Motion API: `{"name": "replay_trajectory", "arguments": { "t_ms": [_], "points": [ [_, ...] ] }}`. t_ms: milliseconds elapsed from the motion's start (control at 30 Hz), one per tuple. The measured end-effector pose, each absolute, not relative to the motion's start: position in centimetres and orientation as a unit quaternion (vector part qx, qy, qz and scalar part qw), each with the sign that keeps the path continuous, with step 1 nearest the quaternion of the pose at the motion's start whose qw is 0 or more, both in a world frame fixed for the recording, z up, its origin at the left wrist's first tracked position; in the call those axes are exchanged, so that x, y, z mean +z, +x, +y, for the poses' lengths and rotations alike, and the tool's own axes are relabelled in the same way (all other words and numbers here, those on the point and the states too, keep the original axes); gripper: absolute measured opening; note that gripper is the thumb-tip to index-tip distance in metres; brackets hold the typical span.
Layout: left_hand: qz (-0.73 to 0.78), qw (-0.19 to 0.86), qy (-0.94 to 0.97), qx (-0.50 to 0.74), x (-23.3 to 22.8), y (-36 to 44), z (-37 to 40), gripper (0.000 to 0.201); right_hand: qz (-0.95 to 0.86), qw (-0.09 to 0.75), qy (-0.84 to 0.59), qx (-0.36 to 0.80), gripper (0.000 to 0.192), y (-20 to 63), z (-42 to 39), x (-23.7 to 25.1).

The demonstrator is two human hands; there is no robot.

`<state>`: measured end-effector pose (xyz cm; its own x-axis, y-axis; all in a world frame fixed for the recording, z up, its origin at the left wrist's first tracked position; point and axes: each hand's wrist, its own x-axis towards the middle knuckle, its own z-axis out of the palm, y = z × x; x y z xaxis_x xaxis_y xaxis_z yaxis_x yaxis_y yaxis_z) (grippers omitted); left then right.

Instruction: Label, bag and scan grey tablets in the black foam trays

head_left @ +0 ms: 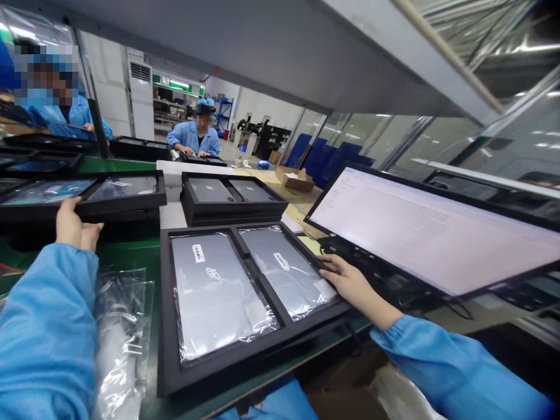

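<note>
Clamping left grip (76, 227) on left tray (126, 202); your right grip (345, 280), closure unclear, touches nearer tray (265, 287) at counter's (131, 251) front edge.

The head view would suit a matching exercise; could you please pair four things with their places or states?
1. left hand
2. right hand
3. monitor
4. clear plastic packaging

A. at the right edge of the near black tray
B. lit, showing a pale page
C. on the green table, left of the near black tray
D. at the front edge of the left black tray

Pairs: 1-D; 2-A; 3-B; 4-C
</note>
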<state>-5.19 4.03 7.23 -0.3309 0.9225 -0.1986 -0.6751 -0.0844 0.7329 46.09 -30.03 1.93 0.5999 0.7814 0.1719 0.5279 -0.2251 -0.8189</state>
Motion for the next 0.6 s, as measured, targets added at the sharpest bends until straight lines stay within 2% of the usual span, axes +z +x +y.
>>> {"name": "replay_trajectory", "arguments": {
  "t_ms": [233,400,600],
  "points": [
    [0.232,0.627,0.156,0.727,11.4,-2.2,0.6,0.017,-0.427,0.449,-0.775,0.124,0.038,45.7,-29.8,2.4],
    [0.221,0.631,0.190,0.719,13.2,0.3,-3.7,0.015,-0.439,0.439,-0.777,0.100,0.031,45.7,-29.6,2.6],
    [0.232,0.660,0.216,0.681,15.7,3.1,-13.1,0.007,-0.476,0.441,-0.757,0.079,0.027,46.2,-29.3,2.4]
  ]
}}
